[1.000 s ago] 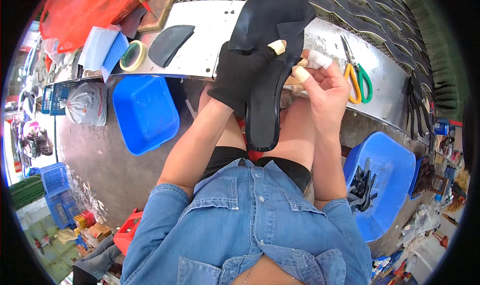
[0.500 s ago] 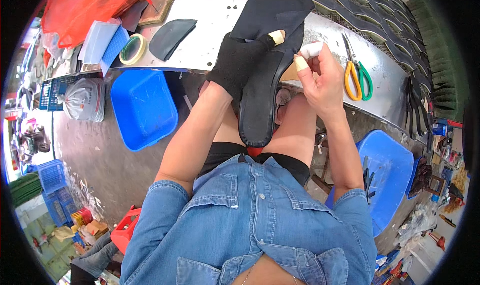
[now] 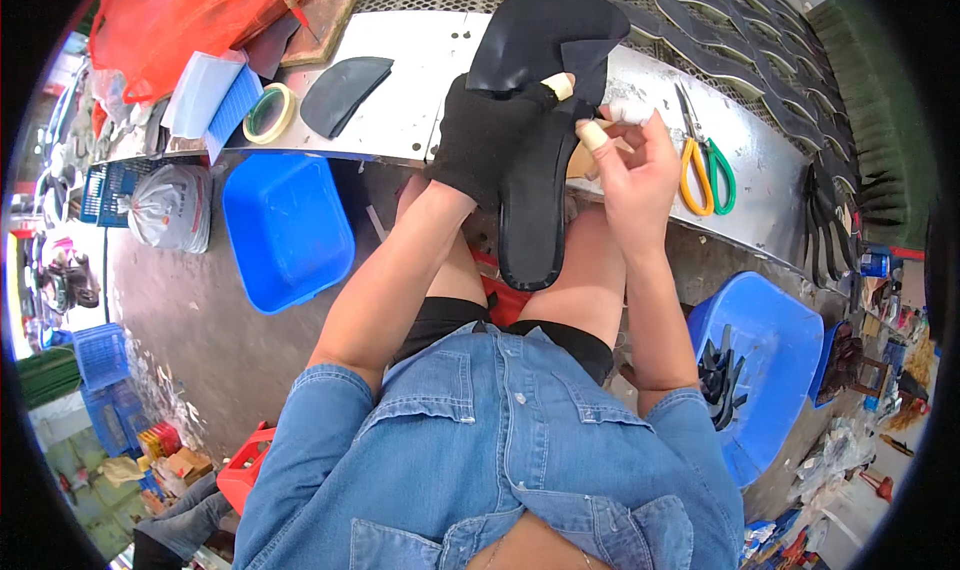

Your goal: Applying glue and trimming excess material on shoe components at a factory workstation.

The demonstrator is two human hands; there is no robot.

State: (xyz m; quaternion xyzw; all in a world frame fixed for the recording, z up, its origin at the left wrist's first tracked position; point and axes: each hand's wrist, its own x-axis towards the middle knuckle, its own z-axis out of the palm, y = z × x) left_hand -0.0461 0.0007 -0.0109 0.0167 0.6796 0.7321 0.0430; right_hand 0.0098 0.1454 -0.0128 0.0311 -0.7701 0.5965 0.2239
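Note:
My left hand [image 3: 480, 135], in a black fingerless glove with pale tape on the thumb, is closed around a black slipper [image 3: 533, 215]. The slipper's heel points toward me, and its wide black upper [image 3: 545, 35] lies at the far end over the bench edge. Close to the slipper's right edge is my right hand [image 3: 640, 160], bare, with tape on the thumb and a forefinger. Its fingers are bent into a pinch; anything between them is too small to make out. Green-and-yellow-handled scissors [image 3: 706, 175] lie to its right on the metal bench [image 3: 410, 80].
Left on the bench are a dark curved piece [image 3: 345, 92], a tape roll [image 3: 268, 113] and a red bag [image 3: 170, 30]. Wavy black strips [image 3: 740, 50] cover the mesh at the back. Blue tubs stand on the floor, left [image 3: 290, 235] and right [image 3: 790, 340]; the right one holds black pieces.
The slipper's heel has swung slightly to the right. My right hand has shifted a little left and down, its taped thumb nearer the slipper's edge. My left hand keeps its grip.

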